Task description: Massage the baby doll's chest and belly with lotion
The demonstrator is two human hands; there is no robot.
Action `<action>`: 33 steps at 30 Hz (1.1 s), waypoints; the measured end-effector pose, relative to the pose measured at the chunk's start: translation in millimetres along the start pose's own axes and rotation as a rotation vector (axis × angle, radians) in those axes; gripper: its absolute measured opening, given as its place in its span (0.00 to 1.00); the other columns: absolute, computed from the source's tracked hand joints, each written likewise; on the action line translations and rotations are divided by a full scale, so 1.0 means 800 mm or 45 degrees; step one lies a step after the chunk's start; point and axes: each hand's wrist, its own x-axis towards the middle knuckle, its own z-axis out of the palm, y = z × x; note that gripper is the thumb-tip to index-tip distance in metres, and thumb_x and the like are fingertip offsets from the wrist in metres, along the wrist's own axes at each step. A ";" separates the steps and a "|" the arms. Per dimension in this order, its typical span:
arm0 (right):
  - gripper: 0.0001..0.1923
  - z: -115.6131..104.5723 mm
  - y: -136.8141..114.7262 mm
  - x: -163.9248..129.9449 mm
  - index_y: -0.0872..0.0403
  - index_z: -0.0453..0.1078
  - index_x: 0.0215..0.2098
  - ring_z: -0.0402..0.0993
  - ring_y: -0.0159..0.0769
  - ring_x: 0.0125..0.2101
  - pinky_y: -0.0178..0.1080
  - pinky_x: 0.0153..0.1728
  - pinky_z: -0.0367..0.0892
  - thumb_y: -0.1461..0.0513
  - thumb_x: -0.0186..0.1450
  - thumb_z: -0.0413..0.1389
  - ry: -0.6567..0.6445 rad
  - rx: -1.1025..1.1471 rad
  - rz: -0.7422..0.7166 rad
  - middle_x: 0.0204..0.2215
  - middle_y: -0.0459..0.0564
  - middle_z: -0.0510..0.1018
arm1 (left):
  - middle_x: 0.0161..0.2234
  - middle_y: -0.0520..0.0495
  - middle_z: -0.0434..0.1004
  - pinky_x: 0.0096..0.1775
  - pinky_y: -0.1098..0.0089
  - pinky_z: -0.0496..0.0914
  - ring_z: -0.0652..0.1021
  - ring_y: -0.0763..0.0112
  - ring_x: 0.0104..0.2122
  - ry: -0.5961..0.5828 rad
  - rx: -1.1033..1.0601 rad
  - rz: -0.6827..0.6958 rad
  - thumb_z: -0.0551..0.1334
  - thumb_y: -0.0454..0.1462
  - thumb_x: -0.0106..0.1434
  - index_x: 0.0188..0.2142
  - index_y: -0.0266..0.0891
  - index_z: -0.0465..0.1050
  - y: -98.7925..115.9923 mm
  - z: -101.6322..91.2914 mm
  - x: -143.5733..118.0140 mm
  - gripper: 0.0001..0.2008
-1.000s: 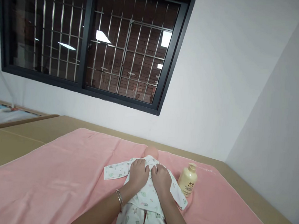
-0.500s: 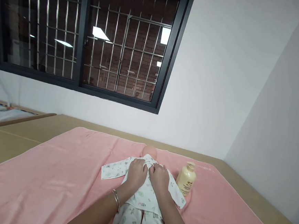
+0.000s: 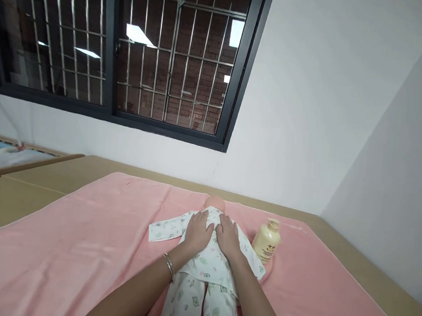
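Note:
A baby doll (image 3: 215,203) in a white patterned long-sleeved top (image 3: 210,262) and matching trousers (image 3: 220,307) lies on a pink blanket (image 3: 90,246), its head toward the wall. My left hand (image 3: 198,231) rests flat on the left side of the top near the shoulder, fingers stretched out. On the other side, my right hand (image 3: 228,235) lies the same way, palm down with fingers extended. Both hands touch the cloth and hold nothing. The top's sleeves spread out to either side. The doll's face cannot be seen.
A pale yellow pump bottle (image 3: 267,241) stands on the blanket by the right sleeve. Beneath the blanket is a tan padded surface (image 3: 81,173) that meets the white wall. A wood-edged bin (image 3: 17,160) is at far left. A dark-framed window (image 3: 162,127) is above.
My fingers have straightened from a more curled pose to lying flat on the top. Both hands stay at the doll's upper body. The camera view has shifted slightly.

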 end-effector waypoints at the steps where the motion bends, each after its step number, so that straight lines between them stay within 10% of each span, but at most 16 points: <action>1: 0.28 -0.001 0.000 0.000 0.58 0.55 0.65 0.50 0.41 0.64 0.48 0.62 0.42 0.63 0.67 0.38 -0.003 -0.002 -0.002 0.64 0.55 0.59 | 0.57 0.39 0.69 0.60 0.60 0.55 0.67 0.59 0.57 -0.009 -0.003 -0.003 0.50 0.41 0.66 0.58 0.33 0.63 0.001 -0.001 0.000 0.24; 13: 0.18 -0.020 -0.021 -0.015 0.55 0.76 0.35 0.73 0.43 0.45 0.42 0.55 0.53 0.62 0.65 0.43 0.150 -0.162 0.072 0.38 0.57 0.79 | 0.42 0.39 0.76 0.49 0.60 0.63 0.74 0.56 0.46 0.067 0.098 -0.193 0.52 0.43 0.65 0.44 0.36 0.71 0.015 -0.018 -0.008 0.16; 21: 0.27 -0.005 -0.005 0.000 0.59 0.59 0.63 0.52 0.42 0.64 0.47 0.61 0.44 0.64 0.66 0.39 -0.028 -0.101 -0.025 0.62 0.56 0.62 | 0.51 0.41 0.73 0.57 0.61 0.58 0.70 0.60 0.53 0.096 -0.098 -0.090 0.53 0.39 0.64 0.54 0.37 0.67 -0.001 0.000 -0.003 0.19; 33: 0.24 -0.010 -0.017 -0.013 0.58 0.66 0.57 0.60 0.43 0.59 0.49 0.62 0.40 0.63 0.67 0.40 0.112 -0.156 0.024 0.55 0.57 0.71 | 0.48 0.43 0.74 0.55 0.60 0.59 0.70 0.59 0.52 0.086 -0.086 -0.144 0.53 0.40 0.64 0.52 0.39 0.68 0.003 -0.006 -0.004 0.18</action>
